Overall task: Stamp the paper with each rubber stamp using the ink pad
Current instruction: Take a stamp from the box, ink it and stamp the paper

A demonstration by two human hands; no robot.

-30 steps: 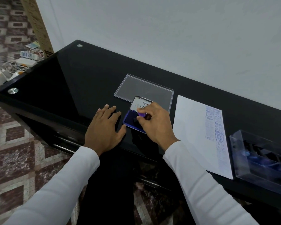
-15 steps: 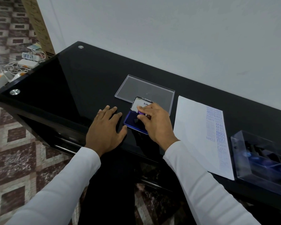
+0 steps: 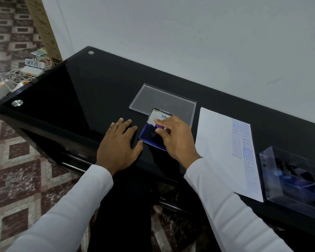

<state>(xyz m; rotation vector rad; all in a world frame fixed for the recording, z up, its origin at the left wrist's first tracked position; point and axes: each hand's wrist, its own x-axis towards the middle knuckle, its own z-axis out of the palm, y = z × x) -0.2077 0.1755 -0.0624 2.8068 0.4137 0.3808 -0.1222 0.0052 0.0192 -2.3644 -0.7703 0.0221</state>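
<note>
Right hand (image 3: 178, 140) pinching a small purple-handled rubber stamp (image 3: 159, 126) between thumb and fingertips, grip narrow and curled round the handle, holding it down over the blue ink pad (image 3: 149, 136). Probably the inking step: stamp face hidden under the fingers, so contact with the pad likely but not certain. Left hand (image 3: 119, 145) flat on the black glass surface (image 3: 98, 91) just beside the pad's left edge, fingers straight and spread, thumb tip touching or nearly touching the pad's case; presumably bracing the case so it stays put when the stamp lifts.

Ink pad's hinged lid (image 3: 157, 115) tilted up and away, label inside partly readable. Behind it, a clear shallow plastic lid (image 3: 162, 100) lying flat, nothing in it.

To the right of the pad, the white paper (image 3: 218, 148), placed within easy reach of the stamping hand. Right strip of the sheet already filled with a column of blue imprints, among them "FRAGILE", "SAMPLE" and "AIR MAIL"; left part bare, with room for more. Judged from that, well into the task.

Further right, touching or just beside the paper's edge, a clear plastic storage box (image 3: 273, 171) with dark dividers; inside, bluish shapes, most likely the other stamps, too blurred to count.
</note>
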